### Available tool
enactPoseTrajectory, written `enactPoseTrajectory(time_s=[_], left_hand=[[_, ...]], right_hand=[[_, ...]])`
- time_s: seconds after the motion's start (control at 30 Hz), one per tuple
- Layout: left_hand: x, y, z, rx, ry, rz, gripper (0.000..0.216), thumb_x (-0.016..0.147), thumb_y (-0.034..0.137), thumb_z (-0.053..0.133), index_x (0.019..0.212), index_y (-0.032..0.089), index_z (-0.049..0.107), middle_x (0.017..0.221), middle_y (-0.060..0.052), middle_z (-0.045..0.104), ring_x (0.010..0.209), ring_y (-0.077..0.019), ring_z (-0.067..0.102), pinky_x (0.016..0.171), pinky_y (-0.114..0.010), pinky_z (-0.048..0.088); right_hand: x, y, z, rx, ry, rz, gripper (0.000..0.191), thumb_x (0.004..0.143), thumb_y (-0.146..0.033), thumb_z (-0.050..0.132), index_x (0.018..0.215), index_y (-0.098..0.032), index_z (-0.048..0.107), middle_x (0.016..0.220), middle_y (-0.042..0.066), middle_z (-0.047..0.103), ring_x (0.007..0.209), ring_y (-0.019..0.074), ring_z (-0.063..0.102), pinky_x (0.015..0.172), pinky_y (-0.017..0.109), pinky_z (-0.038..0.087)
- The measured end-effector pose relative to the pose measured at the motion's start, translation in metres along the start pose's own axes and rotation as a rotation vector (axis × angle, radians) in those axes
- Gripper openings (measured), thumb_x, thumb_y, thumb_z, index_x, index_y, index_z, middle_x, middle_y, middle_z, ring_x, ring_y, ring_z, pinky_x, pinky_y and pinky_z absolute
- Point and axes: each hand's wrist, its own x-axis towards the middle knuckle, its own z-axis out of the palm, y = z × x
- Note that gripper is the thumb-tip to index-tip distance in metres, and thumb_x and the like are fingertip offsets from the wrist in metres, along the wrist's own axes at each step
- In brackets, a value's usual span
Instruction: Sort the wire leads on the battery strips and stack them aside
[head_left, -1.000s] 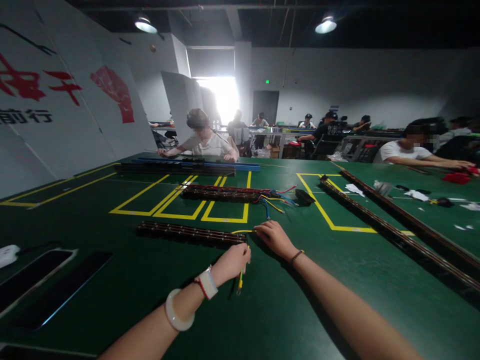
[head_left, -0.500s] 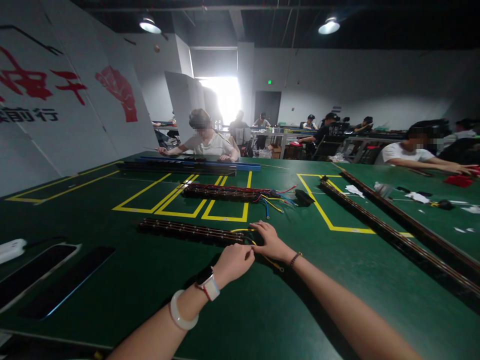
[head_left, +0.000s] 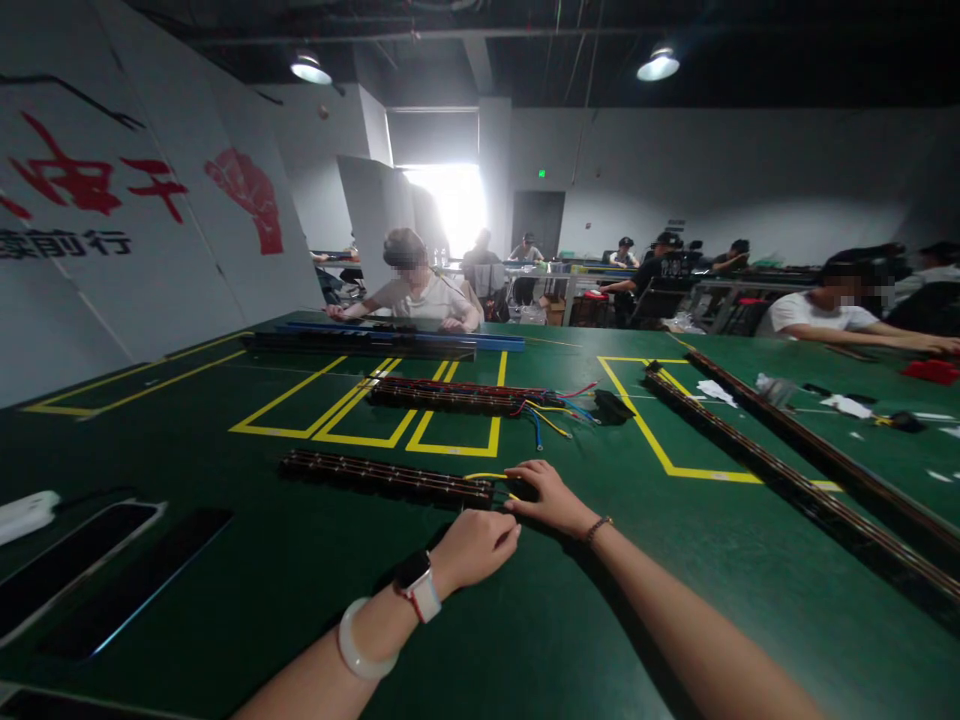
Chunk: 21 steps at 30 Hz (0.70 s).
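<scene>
A dark bar-shaped strip (head_left: 382,475) with thin copper-coloured lines lies across the green table, a yellow wire (head_left: 486,477) coming out of its right end. My right hand (head_left: 553,500) is at that wire, fingers bent and the thumb below them. The wire runs to its fingertips and its far end is hidden. Close against the strip's right end, my left hand (head_left: 474,548) has its fingers curled in. Whatever it holds, if anything, is hidden by the hand. The two hands almost meet at the fingertips.
Behind lies a bundle of similar strips (head_left: 450,395) with red, blue and yellow wires. Long dark strips (head_left: 780,475) lie at right, near white scraps (head_left: 718,392). Two phone-like slabs (head_left: 142,575) lie at left. A person (head_left: 427,290) sits across the table, another (head_left: 817,315) at right.
The yellow wire length with a ring end that hung below my right hand no longer shows. Both hands stay by the strip's end. The whole view has shifted slightly downward.
</scene>
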Motion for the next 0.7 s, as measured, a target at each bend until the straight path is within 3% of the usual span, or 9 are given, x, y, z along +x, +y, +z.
enactPoseTrajectory(time_s=[0.7], left_hand=[[-0.0010, -0.0006, -0.0023, -0.089, -0.031, 0.007, 0.037, 0.096, 0.032, 0.034, 0.077, 0.017, 0.062, 0.075, -0.004, 0.063, 0.064, -0.0143, 0.057, 0.061, -0.025, 0.035]], right_hand=[[-0.0008, -0.0010, -0.0018, -0.005, -0.018, 0.016, 0.042, 0.087, -0.048, 0.055, 0.120, -0.023, 0.060, 0.114, 0.009, 0.059, 0.109, 0.0233, 0.047, 0.096, 0.039, 0.036]])
